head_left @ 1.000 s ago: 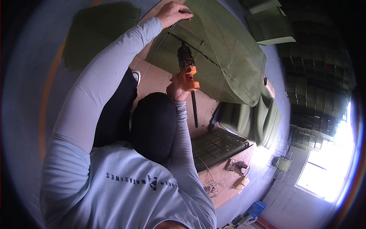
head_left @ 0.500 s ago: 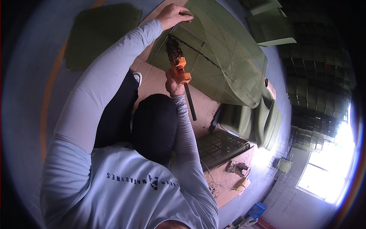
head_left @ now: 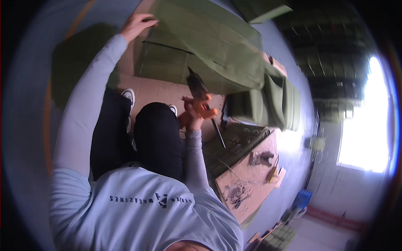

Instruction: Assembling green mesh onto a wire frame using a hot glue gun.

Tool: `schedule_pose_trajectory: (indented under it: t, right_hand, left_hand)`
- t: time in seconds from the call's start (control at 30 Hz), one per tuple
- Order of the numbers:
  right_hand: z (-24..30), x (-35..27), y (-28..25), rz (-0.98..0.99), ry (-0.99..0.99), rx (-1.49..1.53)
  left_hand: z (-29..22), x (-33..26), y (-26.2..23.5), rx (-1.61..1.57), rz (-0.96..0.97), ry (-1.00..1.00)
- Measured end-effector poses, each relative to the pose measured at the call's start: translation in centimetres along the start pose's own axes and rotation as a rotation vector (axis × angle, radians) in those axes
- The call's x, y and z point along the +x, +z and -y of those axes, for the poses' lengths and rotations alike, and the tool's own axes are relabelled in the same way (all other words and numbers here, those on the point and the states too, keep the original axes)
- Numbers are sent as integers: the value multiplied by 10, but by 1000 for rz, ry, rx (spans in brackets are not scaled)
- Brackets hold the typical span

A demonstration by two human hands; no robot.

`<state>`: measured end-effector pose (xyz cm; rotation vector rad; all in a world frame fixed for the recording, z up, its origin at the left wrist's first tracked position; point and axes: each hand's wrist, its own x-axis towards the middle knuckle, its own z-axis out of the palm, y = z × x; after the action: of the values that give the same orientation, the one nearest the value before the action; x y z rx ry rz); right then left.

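My left hand [head_left: 137,26] is at the far left with its fingers pinched on the corner of a thin, see-through green sheet [head_left: 217,35], holding it lifted. Under the sheet lies a green panel [head_left: 161,62] with a dark line of glue [head_left: 167,47] across it. My right hand [head_left: 195,120] grips an orange glue gun [head_left: 204,107], whose front is caked in black. A black glue stick [head_left: 218,134] pokes out of its back end. The nozzle points at the panel's near side; motion blur hides whether it touches.
Cardboard [head_left: 155,90] lies beneath the work. To the right are folded green sheets [head_left: 272,102], a dark slotted panel [head_left: 234,144] and a blackened block [head_left: 261,158] beside a cable and yellow socket [head_left: 273,175]. Stacked green pieces [head_left: 331,62] stand farther right; a dark green sheet [head_left: 79,62] lies left.
The whole view has shifted. My right hand has drawn the glue gun nearer to me and rightward, off the left end of the glue line. My left hand still holds the sheet's corner.
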<state>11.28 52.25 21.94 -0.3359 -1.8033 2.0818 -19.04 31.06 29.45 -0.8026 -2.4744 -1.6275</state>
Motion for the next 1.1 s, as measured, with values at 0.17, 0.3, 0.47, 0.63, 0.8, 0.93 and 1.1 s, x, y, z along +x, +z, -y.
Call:
schedule_pose_trajectory:
  t: [0.17,0.3,0.47,0.63,0.8,0.93,1.1]
  right_hand:
    - [47,-74,-95,-453,-132,171]
    - [53,-143,-197,-820,-107,297]
    - [76,-203,-277,-1040,-179,591]
    - [70,-229,-360,-1071,-133,564]
    - [79,-212,-368,-947,-213,593]
    - [72,-197,-367,-1135,-282,436]
    - [58,-170,-349,-1347,-239,294]
  left_hand:
    - [29,1,-12,28,97,-60]
    - [52,10,-31,61,203,-53]
    - [49,5,-24,-69,224,-88]
    - [64,11,-20,3,234,-63]
    - [71,9,-33,50,195,-89]
    - [68,12,-16,-32,229,-92]
    - [66,10,-20,-16,215,-94]
